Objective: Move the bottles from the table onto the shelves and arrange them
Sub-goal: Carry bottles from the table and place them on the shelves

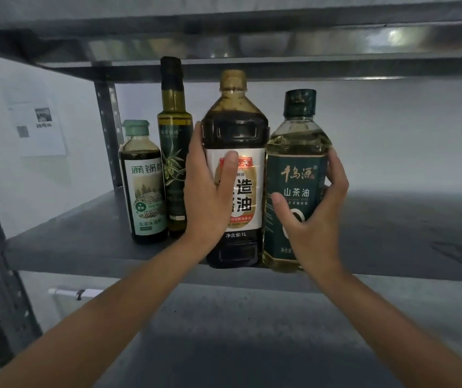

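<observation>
- Placement looks to us like the step in hand. From the head view, the soy sauce bottle and the camellia oil bottle stand upright at the near edge of the shelf, just beside each other. We cannot tell whether they touch.
- Further left and further back on the same shelf stand the olive oil bottle and the small dark bottle, close together.
- To do this well, we would slide both bottles away from the near edge until their bases sit fully on the shelf. We would keep them upright, labels facing us, and line them up with the two on the left. The tall soy bottle's cap sits close under the upper shelf, so we would push rather than lift.
- The left-hand grip is closed round the soy sauce bottle, with the thumb across the front label and the fingers curled round its left side.
- The right-hand grip clasps the camellia oil bottle, with the thumb on the green label and the fingers wrapped round its right side.
</observation>
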`<state>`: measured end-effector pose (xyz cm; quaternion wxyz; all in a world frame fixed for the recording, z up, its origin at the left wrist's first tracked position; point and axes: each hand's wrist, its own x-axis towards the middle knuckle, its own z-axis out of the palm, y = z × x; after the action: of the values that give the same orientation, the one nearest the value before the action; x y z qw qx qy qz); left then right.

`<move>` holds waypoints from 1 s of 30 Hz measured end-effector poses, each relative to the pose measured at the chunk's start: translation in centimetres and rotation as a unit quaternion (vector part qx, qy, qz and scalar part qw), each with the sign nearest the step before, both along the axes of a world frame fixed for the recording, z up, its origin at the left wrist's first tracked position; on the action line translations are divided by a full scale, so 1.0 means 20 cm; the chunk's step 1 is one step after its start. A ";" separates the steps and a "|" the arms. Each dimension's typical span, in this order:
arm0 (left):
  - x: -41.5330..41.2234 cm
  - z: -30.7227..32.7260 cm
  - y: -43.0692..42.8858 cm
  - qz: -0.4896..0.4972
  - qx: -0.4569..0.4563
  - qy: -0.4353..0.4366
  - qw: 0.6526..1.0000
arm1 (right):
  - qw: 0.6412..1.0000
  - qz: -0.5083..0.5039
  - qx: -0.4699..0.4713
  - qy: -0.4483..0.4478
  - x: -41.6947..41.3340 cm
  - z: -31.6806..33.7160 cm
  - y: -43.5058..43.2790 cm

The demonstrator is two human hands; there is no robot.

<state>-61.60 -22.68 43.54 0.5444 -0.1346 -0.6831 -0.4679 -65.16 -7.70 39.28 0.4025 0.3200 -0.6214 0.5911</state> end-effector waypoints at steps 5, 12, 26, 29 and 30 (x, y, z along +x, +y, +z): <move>-0.05 0.01 -0.03 -0.008 -0.007 0.012 1.000 | 1.000 0.002 -0.010 -0.004 -0.04 0.00 -0.02; -0.10 -0.01 -0.04 0.001 0.004 -0.001 1.000 | 1.000 -0.007 -0.013 -0.015 -0.04 0.01 -0.04; 0.22 -0.47 0.03 0.128 -0.118 -0.228 0.958 | 0.963 -0.181 0.176 -0.099 0.24 -0.32 0.05; 0.38 -0.68 0.05 0.187 -0.248 -0.184 0.933 | 0.917 -0.269 0.289 -0.052 0.39 -0.52 0.15; 0.42 -0.77 0.07 0.192 -0.298 -0.174 0.919 | 0.901 -0.290 0.319 -0.050 0.45 -0.59 0.18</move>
<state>-53.12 -21.24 28.22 0.4306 -0.0732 -0.8878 -0.1453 -56.18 -4.09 27.39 0.4013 0.2071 -0.8612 0.2333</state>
